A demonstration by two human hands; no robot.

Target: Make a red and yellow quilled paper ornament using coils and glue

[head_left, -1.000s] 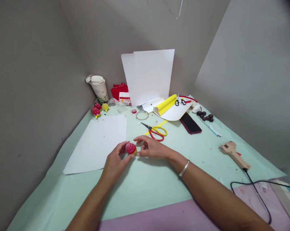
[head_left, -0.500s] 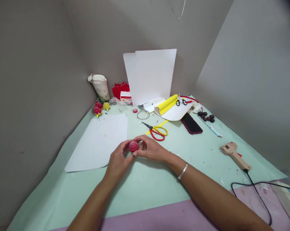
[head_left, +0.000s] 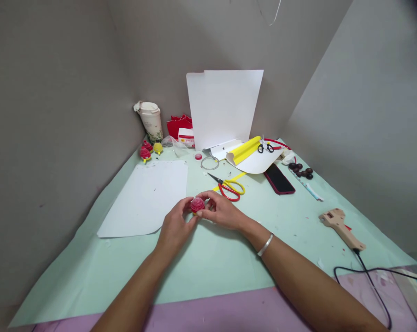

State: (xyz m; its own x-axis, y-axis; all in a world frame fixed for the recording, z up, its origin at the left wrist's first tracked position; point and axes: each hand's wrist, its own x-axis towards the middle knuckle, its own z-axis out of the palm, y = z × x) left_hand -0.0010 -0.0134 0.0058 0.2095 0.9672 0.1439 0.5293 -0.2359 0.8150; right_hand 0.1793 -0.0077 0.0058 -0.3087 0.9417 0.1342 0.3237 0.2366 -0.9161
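A small red coiled-paper dome (head_left: 197, 204) is sitting between both hands, low over the mint-green desk (head_left: 211, 263) near its middle. The left hand (head_left: 175, 226) is pinching it from the left with thumb and fingers, and the right hand (head_left: 222, 213) is closing its fingers on it from the right, a silver bangle (head_left: 265, 244) showing on that wrist. Just beyond the hands, red-and-yellow scissors (head_left: 231, 188) are lying on a yellow strip. A white sheet (head_left: 146, 198) is lying to the left. A dark phone (head_left: 279, 179) and a glue gun (head_left: 341, 227) are lying well off to the right.
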